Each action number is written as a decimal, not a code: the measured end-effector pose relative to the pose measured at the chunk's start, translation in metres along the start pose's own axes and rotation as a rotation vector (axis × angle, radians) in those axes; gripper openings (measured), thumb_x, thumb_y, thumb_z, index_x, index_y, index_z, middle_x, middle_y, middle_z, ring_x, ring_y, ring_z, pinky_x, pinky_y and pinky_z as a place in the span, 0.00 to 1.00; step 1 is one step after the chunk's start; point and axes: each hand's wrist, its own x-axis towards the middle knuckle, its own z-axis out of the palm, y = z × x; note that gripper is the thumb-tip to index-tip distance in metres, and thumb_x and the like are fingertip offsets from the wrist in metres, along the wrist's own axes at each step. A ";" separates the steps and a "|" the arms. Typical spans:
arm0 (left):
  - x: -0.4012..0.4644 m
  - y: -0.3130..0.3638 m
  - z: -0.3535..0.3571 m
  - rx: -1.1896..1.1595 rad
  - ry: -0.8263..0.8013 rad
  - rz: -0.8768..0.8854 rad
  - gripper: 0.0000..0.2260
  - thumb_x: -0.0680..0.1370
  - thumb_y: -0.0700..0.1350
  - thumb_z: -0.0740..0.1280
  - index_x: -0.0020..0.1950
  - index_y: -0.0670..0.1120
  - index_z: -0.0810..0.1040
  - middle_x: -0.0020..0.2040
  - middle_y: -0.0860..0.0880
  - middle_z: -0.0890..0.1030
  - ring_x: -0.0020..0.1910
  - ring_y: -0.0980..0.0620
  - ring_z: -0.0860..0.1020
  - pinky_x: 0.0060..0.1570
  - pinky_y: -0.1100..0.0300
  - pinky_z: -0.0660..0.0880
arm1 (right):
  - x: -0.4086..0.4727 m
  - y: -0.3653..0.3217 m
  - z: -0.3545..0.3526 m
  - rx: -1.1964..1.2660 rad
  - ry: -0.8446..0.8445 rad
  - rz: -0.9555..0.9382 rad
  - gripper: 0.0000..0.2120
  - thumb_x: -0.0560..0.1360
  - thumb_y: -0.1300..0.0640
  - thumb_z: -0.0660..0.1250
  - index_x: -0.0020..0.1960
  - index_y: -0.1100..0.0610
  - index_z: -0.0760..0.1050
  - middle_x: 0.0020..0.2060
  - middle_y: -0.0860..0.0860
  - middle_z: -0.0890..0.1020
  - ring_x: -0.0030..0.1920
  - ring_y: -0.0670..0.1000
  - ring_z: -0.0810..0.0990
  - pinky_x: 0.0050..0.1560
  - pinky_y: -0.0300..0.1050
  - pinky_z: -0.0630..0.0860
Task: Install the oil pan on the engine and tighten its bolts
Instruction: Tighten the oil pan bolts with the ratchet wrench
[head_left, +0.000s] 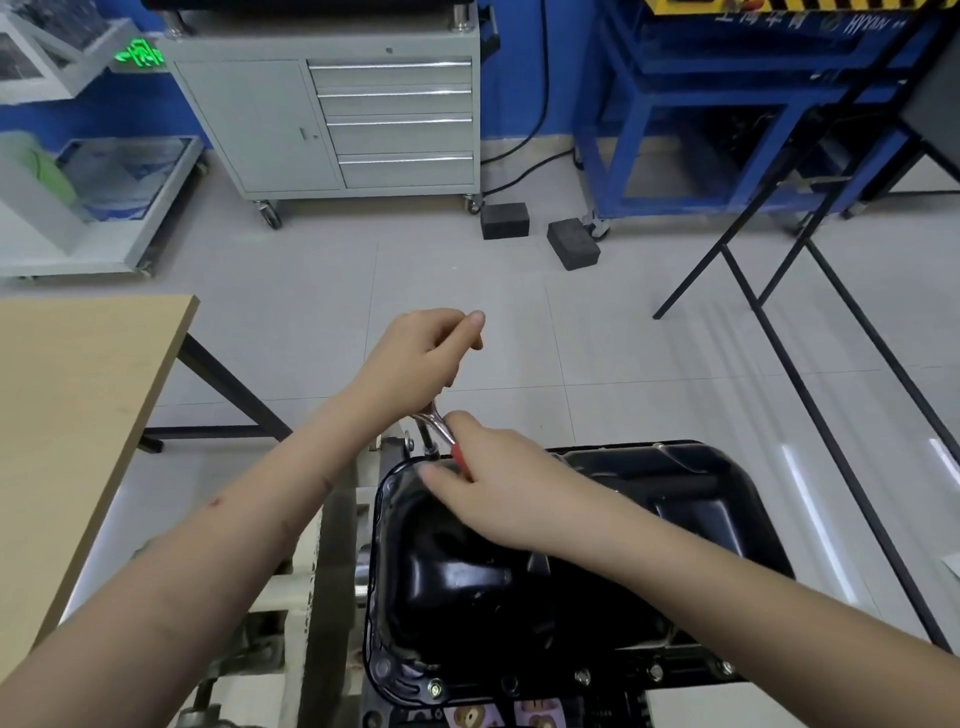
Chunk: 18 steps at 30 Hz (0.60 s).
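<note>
Two hands' fingers clamp a ratchet (435, 422) over the oil pan (571, 561); grey tiled floor (363, 291), cabinet (332, 114).

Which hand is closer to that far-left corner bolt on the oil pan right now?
Right. The right hand sits right beside the corner bolt, steadying the ratchet wrench at its head. The left hand is higher, gripping the handle end, farther from the oil pan.

Faint white "HYXN" lettering, barely legible, on the blue frame (852, 23) at top right

bright even light, floor glare, soft wide-angle edges.
</note>
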 end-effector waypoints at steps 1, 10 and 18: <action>-0.001 -0.001 0.000 -0.061 0.020 -0.023 0.15 0.80 0.51 0.57 0.35 0.51 0.75 0.21 0.53 0.70 0.22 0.57 0.69 0.30 0.61 0.70 | 0.002 0.005 -0.004 -0.047 0.040 -0.019 0.10 0.78 0.49 0.56 0.47 0.56 0.62 0.33 0.49 0.69 0.36 0.54 0.70 0.33 0.46 0.61; -0.032 -0.014 0.005 0.019 -0.024 -0.118 0.15 0.80 0.52 0.53 0.36 0.51 0.71 0.26 0.52 0.73 0.26 0.59 0.70 0.31 0.63 0.67 | 0.060 0.038 -0.058 -0.839 0.104 -0.513 0.19 0.79 0.43 0.50 0.58 0.52 0.74 0.49 0.52 0.78 0.51 0.54 0.74 0.46 0.45 0.62; -0.026 -0.011 0.008 -0.055 -0.049 -0.131 0.14 0.80 0.45 0.53 0.44 0.41 0.76 0.23 0.54 0.69 0.20 0.61 0.69 0.25 0.69 0.66 | 0.047 0.043 -0.045 -0.855 0.299 -0.513 0.17 0.78 0.46 0.57 0.52 0.57 0.77 0.37 0.56 0.80 0.39 0.58 0.79 0.39 0.45 0.65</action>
